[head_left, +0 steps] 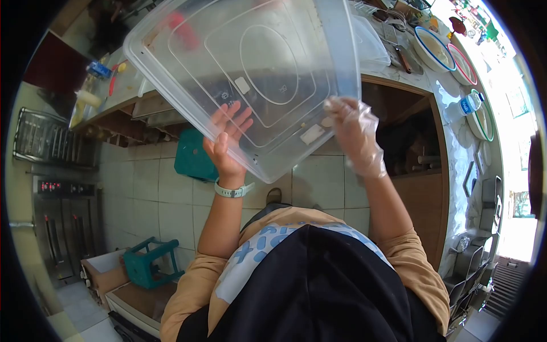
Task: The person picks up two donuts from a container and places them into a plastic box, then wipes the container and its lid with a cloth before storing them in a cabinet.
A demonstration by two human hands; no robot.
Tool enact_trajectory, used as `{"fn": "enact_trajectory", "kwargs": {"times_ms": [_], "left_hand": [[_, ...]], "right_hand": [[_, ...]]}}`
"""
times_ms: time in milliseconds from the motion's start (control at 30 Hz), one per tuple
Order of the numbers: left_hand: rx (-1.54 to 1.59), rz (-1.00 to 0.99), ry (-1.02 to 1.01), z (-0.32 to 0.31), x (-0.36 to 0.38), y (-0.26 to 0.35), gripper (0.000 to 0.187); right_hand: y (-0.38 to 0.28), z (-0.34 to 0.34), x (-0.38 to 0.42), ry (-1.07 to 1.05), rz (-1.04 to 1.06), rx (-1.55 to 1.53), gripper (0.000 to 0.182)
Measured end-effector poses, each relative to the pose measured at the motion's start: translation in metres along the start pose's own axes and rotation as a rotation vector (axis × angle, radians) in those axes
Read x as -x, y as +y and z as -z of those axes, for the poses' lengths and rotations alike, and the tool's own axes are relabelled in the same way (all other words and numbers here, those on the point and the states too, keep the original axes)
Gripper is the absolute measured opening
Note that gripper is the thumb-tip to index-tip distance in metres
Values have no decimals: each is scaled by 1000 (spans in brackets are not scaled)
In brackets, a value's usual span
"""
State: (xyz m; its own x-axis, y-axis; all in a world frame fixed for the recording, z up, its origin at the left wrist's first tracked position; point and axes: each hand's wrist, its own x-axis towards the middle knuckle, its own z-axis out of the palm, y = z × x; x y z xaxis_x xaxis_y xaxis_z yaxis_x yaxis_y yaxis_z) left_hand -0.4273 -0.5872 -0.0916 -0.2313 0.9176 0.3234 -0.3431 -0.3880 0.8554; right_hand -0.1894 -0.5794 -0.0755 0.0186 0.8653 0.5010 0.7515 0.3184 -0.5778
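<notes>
A large clear plastic lid (268, 74), with moulded rings and small white labels, is raised and tilted in front of me. My left hand (228, 139) is bare and wears a pale watch (230, 190). It holds the lid's lower left edge, with some fingers showing through the plastic. My right hand (360, 139), in a thin clear plastic glove, grips the lower right side, its fingers bent at the edge. Part of the counter behind is seen only hazily through the lid.
Rimmed bowls (434, 50) and a water bottle (470, 104) stand on the right-hand counter (456, 148). Below left are a green stool (192, 155), a second stool (149, 261) and a cardboard box (108, 272). A metal appliance (64, 219) is at far left.
</notes>
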Motion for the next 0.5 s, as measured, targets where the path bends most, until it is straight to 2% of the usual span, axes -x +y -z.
{"fn": "enact_trajectory", "kwargs": {"times_ms": [33,100,133,167,233,300,333,367,400,433,467,500], "left_hand": [[52,20,8,-3,2,4,72],[79,35,7,-12,10,11,72],[110,36,-2,-18,10,12,72],[110,41,1,-20,11,12,72],[102,30,70,-25,11,10,73],[136,58,134,-26,10,6,74],[174,84,192,-27,9,4,75],[173,89,190,-25,9,2,75],[136,35,106,-19,7,2,76],[96,-16,26,-12,6,3,77],[94,-14,31,-9,5,4,77],[112,-33,-69,-6,3,5,77]], "right_hand": [[23,0,-7,5,79,105,15],[52,-17,-12,-158,297,581,14],[54,-25,-4,-115,506,793,13],[39,-32,9,-75,713,998,13],[-9,-37,30,-53,913,1157,13],[-53,-45,45,-419,733,769,14],[-61,-52,44,-418,730,769,14],[-66,-58,45,-471,564,425,14],[-67,-60,45,-506,393,84,14],[-65,-62,44,-508,391,82,14],[-62,-63,38,-537,405,-51,13],[-61,-62,32,-564,422,-185,11]]}}
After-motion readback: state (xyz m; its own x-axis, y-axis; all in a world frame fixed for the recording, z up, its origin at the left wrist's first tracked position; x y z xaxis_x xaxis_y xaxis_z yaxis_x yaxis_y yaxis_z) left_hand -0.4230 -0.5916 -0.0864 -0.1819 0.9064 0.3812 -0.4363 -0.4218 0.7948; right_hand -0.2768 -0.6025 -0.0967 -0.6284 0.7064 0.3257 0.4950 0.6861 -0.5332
